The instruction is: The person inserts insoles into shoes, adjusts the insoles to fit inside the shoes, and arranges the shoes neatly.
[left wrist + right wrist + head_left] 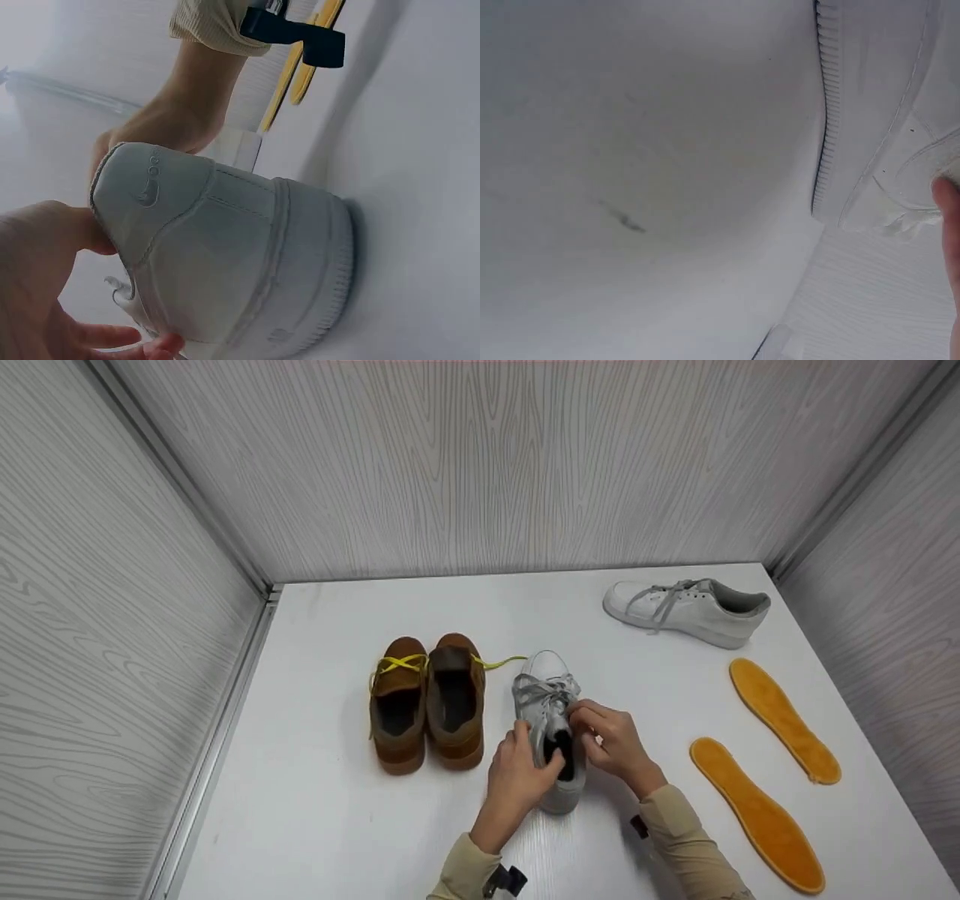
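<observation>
A white sneaker (549, 669) with grey laces stands on the white table, toe pointing away and heel (180, 195) toward me. My left hand (519, 772) grips its left side, thumb over the collar and fingers along the outside. On the sneaker's other side, my right hand (611, 739) pinches the upper's edge beside the laces (544, 690). One right fingertip (946, 196) shows against the sneaker's side in the right wrist view. Dark material fills the shoe's opening between the hands.
Left of the sneaker stand two brown shoes (401, 750) with yellow laces, one lace trailing toward the sneaker's toe. Another white sneaker (701, 619) sits at the back right. Two orange insoles (765, 821) lie at the right. Pale wood-grain panels (487, 472) enclose the table.
</observation>
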The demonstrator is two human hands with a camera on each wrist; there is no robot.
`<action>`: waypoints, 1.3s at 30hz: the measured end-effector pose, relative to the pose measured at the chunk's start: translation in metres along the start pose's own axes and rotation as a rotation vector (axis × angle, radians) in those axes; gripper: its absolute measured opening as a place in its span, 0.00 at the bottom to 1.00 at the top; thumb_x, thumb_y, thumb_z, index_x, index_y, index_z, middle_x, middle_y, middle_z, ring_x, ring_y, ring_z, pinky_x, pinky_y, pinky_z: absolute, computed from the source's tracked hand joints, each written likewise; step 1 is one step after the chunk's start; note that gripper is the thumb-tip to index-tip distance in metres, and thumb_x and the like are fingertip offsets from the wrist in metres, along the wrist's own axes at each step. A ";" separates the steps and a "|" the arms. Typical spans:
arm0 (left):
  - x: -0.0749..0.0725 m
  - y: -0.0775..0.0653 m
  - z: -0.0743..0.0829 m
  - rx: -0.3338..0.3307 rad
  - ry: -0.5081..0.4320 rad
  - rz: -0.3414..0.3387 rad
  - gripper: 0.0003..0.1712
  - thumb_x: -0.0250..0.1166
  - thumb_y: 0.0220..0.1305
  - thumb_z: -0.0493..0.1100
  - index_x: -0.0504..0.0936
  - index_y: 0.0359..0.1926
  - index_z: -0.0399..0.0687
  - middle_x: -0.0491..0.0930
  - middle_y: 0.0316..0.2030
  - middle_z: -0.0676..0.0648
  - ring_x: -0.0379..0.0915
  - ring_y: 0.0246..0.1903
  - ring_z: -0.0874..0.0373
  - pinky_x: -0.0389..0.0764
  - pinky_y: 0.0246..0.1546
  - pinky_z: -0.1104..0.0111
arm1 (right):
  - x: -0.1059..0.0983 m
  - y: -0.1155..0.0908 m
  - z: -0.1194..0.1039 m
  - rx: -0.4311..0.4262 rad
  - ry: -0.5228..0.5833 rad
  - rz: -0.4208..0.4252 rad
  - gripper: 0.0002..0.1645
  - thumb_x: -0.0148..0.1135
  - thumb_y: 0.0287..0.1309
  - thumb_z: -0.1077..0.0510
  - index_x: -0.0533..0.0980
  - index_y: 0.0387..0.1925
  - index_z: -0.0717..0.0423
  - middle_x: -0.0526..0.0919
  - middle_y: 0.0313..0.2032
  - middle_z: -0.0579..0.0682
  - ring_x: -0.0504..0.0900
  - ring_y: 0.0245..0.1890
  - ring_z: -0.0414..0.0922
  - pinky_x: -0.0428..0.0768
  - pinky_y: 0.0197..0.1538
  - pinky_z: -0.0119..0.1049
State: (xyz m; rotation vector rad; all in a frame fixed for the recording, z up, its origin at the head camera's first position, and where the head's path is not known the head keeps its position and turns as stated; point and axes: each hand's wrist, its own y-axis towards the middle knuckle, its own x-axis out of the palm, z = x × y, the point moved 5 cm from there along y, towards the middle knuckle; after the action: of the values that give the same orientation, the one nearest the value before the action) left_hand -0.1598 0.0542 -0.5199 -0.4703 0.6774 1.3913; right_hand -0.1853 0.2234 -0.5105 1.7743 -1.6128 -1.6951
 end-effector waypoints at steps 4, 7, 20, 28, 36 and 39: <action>0.006 0.012 0.010 0.005 0.176 -0.041 0.36 0.67 0.57 0.58 0.68 0.60 0.43 0.74 0.48 0.41 0.75 0.45 0.44 0.79 0.37 0.53 | 0.000 0.001 -0.001 0.025 -0.045 -0.028 0.14 0.52 0.50 0.60 0.81 0.37 0.55 0.82 0.46 0.54 0.74 0.22 0.39 0.74 0.23 0.34; 0.011 0.021 0.015 0.032 0.267 -0.011 0.36 0.70 0.56 0.57 0.69 0.59 0.43 0.72 0.48 0.39 0.73 0.44 0.44 0.80 0.36 0.55 | 0.004 -0.001 0.002 0.077 -0.072 -0.093 0.16 0.58 0.48 0.56 0.81 0.41 0.52 0.79 0.51 0.55 0.76 0.27 0.42 0.75 0.23 0.37; 0.016 0.035 0.026 0.155 0.428 0.179 0.24 0.73 0.56 0.46 0.76 0.49 0.41 0.75 0.46 0.39 0.75 0.41 0.46 0.81 0.33 0.59 | 0.010 -0.001 0.004 0.129 -0.141 -0.062 0.13 0.65 0.49 0.63 0.80 0.40 0.57 0.80 0.50 0.55 0.74 0.20 0.41 0.74 0.22 0.37; 0.004 0.040 0.043 0.268 0.477 0.258 0.13 0.70 0.56 0.43 0.83 0.37 0.38 0.77 0.34 0.43 0.74 0.37 0.49 0.79 0.38 0.63 | 0.004 0.006 0.004 0.144 -0.160 0.046 0.10 0.64 0.54 0.65 0.81 0.39 0.61 0.83 0.45 0.52 0.77 0.22 0.38 0.74 0.22 0.30; -0.003 0.053 0.048 0.271 0.428 0.192 0.10 0.67 0.58 0.43 0.84 0.26 0.39 0.80 0.29 0.43 0.77 0.32 0.48 0.79 0.33 0.61 | 0.004 0.008 0.014 0.261 -0.041 0.106 0.09 0.65 0.53 0.71 0.81 0.38 0.61 0.83 0.36 0.52 0.77 0.22 0.40 0.75 0.24 0.29; -0.007 0.060 0.048 0.248 0.375 0.162 0.13 0.66 0.59 0.42 0.81 0.20 0.42 0.80 0.26 0.43 0.78 0.30 0.47 0.79 0.30 0.59 | 0.004 0.011 0.018 0.293 -0.047 0.121 0.04 0.65 0.57 0.68 0.81 0.36 0.61 0.81 0.32 0.51 0.76 0.20 0.40 0.74 0.23 0.30</action>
State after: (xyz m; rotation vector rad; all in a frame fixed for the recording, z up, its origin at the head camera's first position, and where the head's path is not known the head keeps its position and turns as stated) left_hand -0.2118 0.0892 -0.4747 -0.4910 1.2011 1.3580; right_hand -0.2066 0.2257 -0.5104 1.7270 -2.0332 -1.5222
